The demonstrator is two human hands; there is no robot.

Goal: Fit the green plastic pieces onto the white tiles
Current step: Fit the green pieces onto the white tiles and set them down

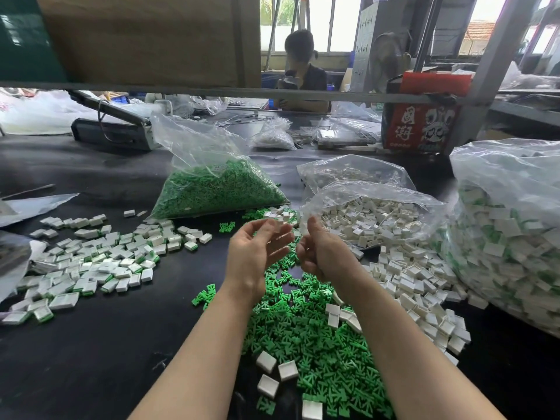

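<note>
Hovering over the green plastic pieces (315, 353) heaped on the black table (91, 359): left hand (257, 253) blurred, fingers loosely apart; right hand (324, 253) curled, contents impossible to make out; white tiles (375, 219) spilling from a bag just right

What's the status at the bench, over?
Left hand open, blurred. Right hand curled, contents unclear. Loose green pieces beneath both; assembled tiles left. Nothing obstructing.
</note>
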